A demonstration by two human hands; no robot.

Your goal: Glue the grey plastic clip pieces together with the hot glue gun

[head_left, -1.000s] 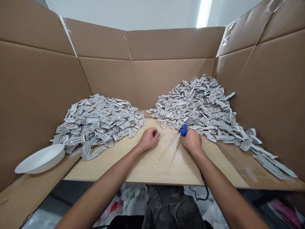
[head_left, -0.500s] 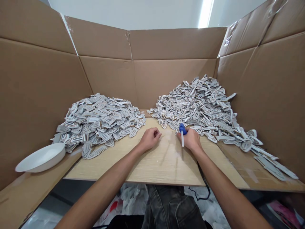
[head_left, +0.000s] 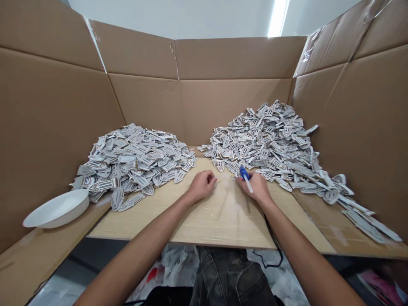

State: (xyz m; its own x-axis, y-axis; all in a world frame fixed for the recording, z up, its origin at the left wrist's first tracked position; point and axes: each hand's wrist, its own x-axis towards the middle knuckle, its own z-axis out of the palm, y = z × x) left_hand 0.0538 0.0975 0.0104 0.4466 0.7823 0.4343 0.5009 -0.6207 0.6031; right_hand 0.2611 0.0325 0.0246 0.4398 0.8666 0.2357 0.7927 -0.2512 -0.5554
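My right hand (head_left: 256,186) is closed around a blue hot glue gun (head_left: 244,173), close to the front edge of the right-hand pile. A whitish glue stick (head_left: 247,184) sticks out of its back towards me, and a black cord (head_left: 272,238) runs down below my forearm. My left hand (head_left: 202,185) rests on the wooden board, its fingers curled and thumb pressed in; what it holds, if anything, is hidden. Grey-white flat cut-out pieces with rounded ends lie in a left pile (head_left: 137,157) and a right pile (head_left: 261,140), one on each side of my hands.
Tall cardboard walls (head_left: 236,100) enclose the wooden board (head_left: 204,225) at the back and sides. A white bowl (head_left: 57,210) stands tilted at the left, against the left pile. Long pieces (head_left: 366,225) spread over cardboard at the right. Plastic bags (head_left: 178,263) lie below the board.
The glue gun has turned slightly in my right hand, so the end of its glue stick has swung to the right. My left hand has hardly moved.
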